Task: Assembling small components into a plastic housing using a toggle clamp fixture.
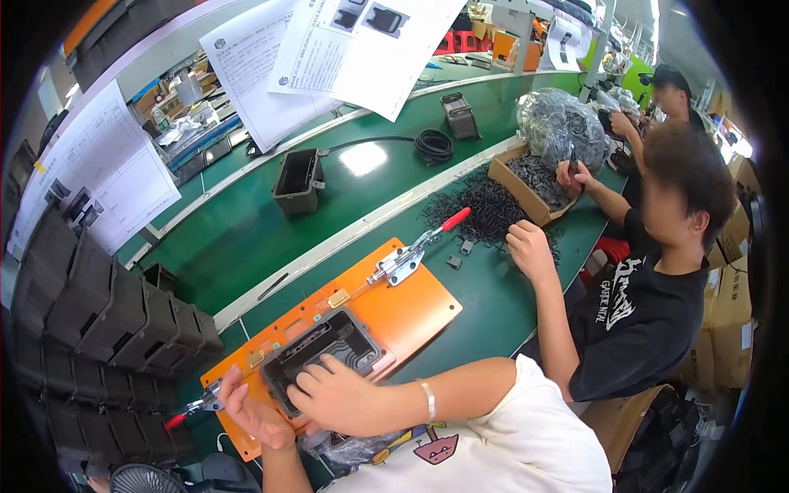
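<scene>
A dark grey plastic box (374,329), its open side up, sits in an orange fixture plate (419,300) on the bench. My right hand (341,398) reaches over the near part of the box. Its fingers are bent and spaced apart over the cavity; I see nothing held in them, and the thumb is hidden. My left hand (253,411) is at the box's near left corner, palm turned up, fingers apart and holding nothing. Beside it is a toggle clamp with a red handle (175,421). Another red-handled toggle clamp (403,263) stands at the plate's far right end.
Stacked dark grey boxes (140,329) fill the left. Beyond the fixture lie a black cable coil (434,146), another open grey box (297,182) and a heap of small black parts (481,205). A co-worker (641,279) sits at right by a parts carton (526,193). Paper sheets (345,62) hang ahead.
</scene>
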The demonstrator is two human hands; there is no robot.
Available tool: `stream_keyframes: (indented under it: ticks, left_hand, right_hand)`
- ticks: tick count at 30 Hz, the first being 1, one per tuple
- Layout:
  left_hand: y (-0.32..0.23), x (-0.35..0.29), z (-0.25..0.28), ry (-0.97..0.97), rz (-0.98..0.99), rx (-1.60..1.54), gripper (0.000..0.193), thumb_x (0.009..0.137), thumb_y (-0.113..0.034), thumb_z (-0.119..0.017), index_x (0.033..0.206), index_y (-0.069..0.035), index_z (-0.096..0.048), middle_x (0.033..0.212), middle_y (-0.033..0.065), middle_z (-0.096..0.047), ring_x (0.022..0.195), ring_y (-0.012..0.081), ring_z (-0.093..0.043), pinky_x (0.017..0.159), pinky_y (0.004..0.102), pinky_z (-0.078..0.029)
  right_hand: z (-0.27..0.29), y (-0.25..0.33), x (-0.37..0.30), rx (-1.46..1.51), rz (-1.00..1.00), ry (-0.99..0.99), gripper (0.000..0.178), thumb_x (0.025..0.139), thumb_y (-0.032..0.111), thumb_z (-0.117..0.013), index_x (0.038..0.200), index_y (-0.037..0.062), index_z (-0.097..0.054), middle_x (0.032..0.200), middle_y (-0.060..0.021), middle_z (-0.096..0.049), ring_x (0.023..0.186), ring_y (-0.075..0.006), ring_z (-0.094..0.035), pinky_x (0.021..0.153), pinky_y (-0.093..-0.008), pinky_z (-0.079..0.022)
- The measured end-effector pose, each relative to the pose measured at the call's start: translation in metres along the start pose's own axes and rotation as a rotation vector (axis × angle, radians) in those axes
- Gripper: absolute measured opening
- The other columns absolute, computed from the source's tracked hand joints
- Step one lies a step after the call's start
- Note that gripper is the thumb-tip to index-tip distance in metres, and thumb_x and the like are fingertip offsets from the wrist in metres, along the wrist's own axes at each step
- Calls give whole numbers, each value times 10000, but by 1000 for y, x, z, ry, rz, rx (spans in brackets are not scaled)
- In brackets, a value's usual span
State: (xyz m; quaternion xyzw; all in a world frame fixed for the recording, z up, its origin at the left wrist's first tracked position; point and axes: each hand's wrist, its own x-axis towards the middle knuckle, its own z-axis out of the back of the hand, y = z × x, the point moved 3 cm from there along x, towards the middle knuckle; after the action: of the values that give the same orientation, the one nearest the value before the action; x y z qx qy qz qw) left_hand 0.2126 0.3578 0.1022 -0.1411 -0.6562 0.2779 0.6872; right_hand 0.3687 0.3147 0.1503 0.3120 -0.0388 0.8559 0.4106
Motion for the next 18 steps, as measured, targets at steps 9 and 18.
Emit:
stream_keyframes:
  ticks: [9, 18]
  left_hand:
    - [-1, 1, 1, 91, 57, 28, 799, 803, -784, -380, 1098, -51, -495, 1157, 196, -448, 1147, 339, -456, 990, 485, -337]
    - [-2, 4, 1, 94, 79, 41, 694, 845, -702, -421, 1066, -49, -502, 1131, 177, -457, 1122, 330, -463, 975, 472, -348]
  right_hand:
    - [60, -221, -152, -376, -1246, -124, 503, 759, 300, -756, 1089, 33, -487, 1019, -214, -524, 810, -384, -616, 707, -428, -524]
    - [35, -252, -177, -221, -1110, -221, 311, 726, 184, -771, 907, 6, -591, 857, -182, -577, 786, -369, -595, 701, -426, -492]
